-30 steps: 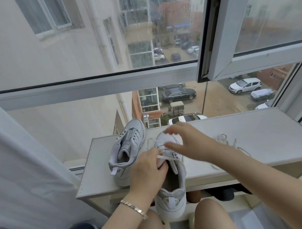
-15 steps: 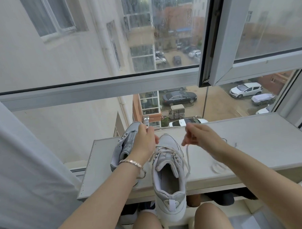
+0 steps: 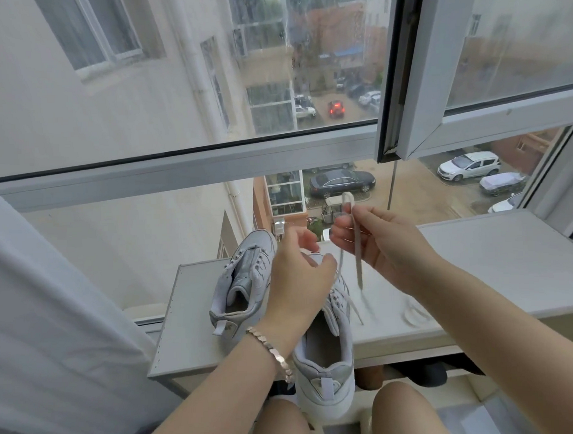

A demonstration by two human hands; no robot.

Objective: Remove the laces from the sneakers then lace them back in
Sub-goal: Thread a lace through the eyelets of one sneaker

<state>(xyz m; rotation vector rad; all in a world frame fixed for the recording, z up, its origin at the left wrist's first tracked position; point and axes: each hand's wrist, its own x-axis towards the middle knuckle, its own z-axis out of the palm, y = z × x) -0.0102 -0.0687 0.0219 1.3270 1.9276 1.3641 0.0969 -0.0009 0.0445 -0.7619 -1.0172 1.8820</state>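
Two pale grey sneakers stand on a white sill (image 3: 475, 275). The far sneaker (image 3: 242, 283) has no lace in its eyelets. The near sneaker (image 3: 329, 361) hangs heel-first over the sill's front edge, above my knees. A grey lace (image 3: 358, 259) rises from its upper eyelets. My right hand (image 3: 386, 242) pinches this lace above the shoe's toe, and the lace loops over the fingers with its free end dangling. My left hand (image 3: 297, 281) hovers over the near sneaker's tongue, thumb and forefinger apart, with no lace seen in them. It hides the shoe's front.
A second loose lace (image 3: 412, 313) lies coiled on the sill to the right of the near sneaker. A white curtain (image 3: 55, 322) hangs at the left. The window frame (image 3: 179, 168) crosses above, with an open sash (image 3: 417, 82) at the upper right.
My right hand has risen and pulled the lace up higher, so it now loops above the fingers. My left hand has moved right, toward the right hand. The camera has tilted down slightly.
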